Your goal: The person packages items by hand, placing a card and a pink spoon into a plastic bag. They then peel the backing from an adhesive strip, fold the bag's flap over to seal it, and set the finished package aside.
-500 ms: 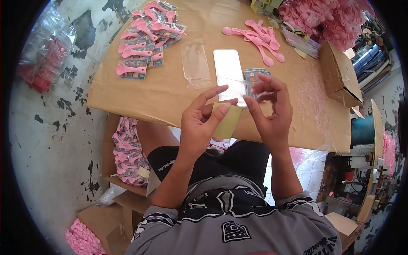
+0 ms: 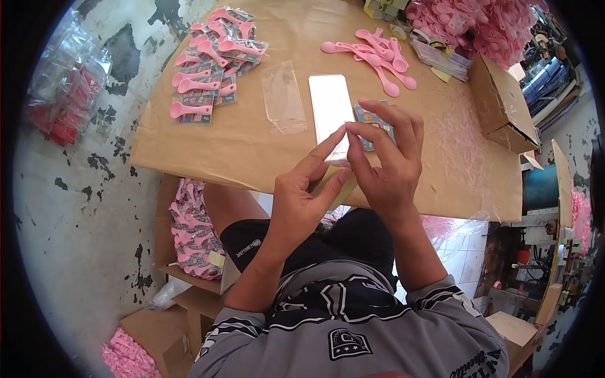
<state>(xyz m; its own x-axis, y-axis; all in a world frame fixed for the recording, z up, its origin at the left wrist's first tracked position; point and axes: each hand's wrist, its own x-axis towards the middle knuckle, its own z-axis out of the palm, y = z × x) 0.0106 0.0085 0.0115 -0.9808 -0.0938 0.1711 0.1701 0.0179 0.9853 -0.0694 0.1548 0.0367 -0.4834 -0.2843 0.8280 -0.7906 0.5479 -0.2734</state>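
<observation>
My left hand (image 2: 296, 198) keeps a flat yellowish card-like piece (image 2: 346, 189) between its thumb and lower fingers, mostly covered by the hands. Its index finger reaches forward and meets the fingertips of my right hand (image 2: 392, 173). Thumb and index of that right hand are pinched together; whatever is between them is too small to make out. Just beyond the fingertips lies a shiny white rectangular stack (image 2: 329, 104). Printed blue cards (image 2: 364, 115) lie partly hidden behind the right hand. A clear plastic bag (image 2: 283, 97) rests flat on the left of the white stack.
Pink measuring spoons (image 2: 378, 53) lie loose at the back of the brown-covered table (image 2: 239, 151). Bagged spoons with cards (image 2: 211, 53) are piled at back left. A cardboard box (image 2: 501, 104) stands at the right edge. Below left, another box holds packed spoons (image 2: 192, 233).
My right hand has moved left and its thumb and index have closed into a pinch. My left index finger has stretched forward to meet them. The view has shifted slightly.
</observation>
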